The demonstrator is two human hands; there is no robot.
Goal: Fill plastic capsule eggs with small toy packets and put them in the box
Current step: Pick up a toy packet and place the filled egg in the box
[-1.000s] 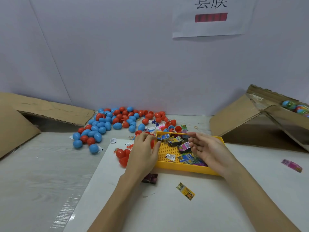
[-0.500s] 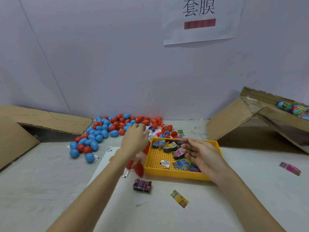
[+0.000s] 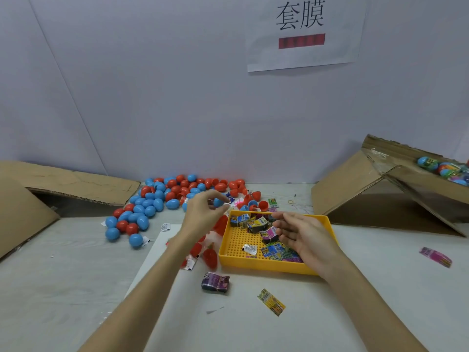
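The left hand (image 3: 203, 212) is up at 11 o'clock of the yellow tray (image 3: 264, 265), fingers curled, pinching a blue egg piece (image 3: 217, 202) between thumb and fingertips. The right hand (image 3: 302, 237) hovers over the tray's right half, palm turned inward, fingers loosely relaxed and grasping nothing. Under it, the toy packets (image 3: 256, 224) lie heaped on the tray's perforated floor, most toward the far edge and the near right corner. Off at 10 o'clock, the pile of blue and red eggs (image 3: 157, 199) spreads across the counter (image 3: 63, 275) against the wall. At the tray's 9 o'clock, a few red egg halves (image 3: 210, 257) sit just beside its wall. A dark packet (image 3: 215, 282) and a yellow packet (image 3: 271, 301) rest at 6 o'clock, near the tray. The cardboard box (image 3: 355, 194) stands at 2 o'clock, wrapped eggs (image 3: 444, 168) showing inside.
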